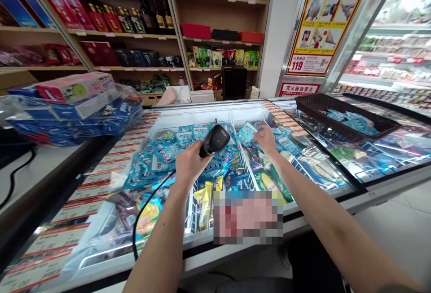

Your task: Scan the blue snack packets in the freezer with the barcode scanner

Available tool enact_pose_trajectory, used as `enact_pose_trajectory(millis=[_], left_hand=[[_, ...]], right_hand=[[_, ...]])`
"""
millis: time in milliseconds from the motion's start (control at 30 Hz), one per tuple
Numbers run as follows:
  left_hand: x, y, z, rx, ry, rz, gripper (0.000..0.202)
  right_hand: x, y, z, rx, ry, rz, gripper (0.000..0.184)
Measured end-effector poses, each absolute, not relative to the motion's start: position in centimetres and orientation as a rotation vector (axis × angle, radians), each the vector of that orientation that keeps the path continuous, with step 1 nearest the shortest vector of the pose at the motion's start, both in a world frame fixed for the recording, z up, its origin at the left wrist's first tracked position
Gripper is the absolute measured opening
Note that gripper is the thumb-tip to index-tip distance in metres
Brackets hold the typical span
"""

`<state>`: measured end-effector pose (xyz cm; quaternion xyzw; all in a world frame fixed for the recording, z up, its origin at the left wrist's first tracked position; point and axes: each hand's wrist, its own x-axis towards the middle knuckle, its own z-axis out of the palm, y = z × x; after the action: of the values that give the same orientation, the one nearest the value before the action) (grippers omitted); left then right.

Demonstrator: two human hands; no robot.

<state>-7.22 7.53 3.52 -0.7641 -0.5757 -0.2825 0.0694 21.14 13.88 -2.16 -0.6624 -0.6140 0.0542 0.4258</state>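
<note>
My left hand (189, 163) is wrapped round the handle of a black barcode scanner (217, 139), whose head points away over the chest freezer (210, 112). A black cable (143, 212) runs down from it past my wrist. In my right hand (266, 140) is a light blue ice cream packet (247, 133), pinched at its right edge between the fingers, with a white label on it. Below and left of the scanner lie many similar blue packets (164, 153). A white wire divider (247, 160) runs between the two hands. Yellow packets (204, 201) sit nearer me.
On the right freezer glass rests a dark brown basket (316, 106) with several blue packets inside. Plastic-wrapped boxes (74, 104) are stacked at the left. Price labels (76, 214) line the left glass. Shelves of boxes and bottles (134, 37) stand behind.
</note>
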Motion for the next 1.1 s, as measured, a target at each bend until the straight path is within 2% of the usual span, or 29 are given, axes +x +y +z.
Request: enact_pose_trajectory(millis=[133, 467, 800, 1100], left_hand=[[-6.6, 7.3, 3.4, -2.338, -1.709, -0.829, 0.036], [-5.3, 6.8, 3.1, -2.466, -1.576, -0.715, 0.032], [-4.9, 7.0, 2.7, -2.483, -1.537, -0.678, 0.029], [-4.8, 7.0, 2.5, -2.484, -1.481, -0.671, 0.028]], right_hand=[[22.0, 11.5, -2.3, -1.484, -1.370, 0.369, 0.038], [21.0, 9.5, -2.9, -1.384, -1.300, 0.547, 0.039], [21.3, 9.7, -3.0, -1.394, -1.329, 0.595, 0.043], [21.5, 9.7, -3.1, -1.286, -1.301, 0.609, 0.036]])
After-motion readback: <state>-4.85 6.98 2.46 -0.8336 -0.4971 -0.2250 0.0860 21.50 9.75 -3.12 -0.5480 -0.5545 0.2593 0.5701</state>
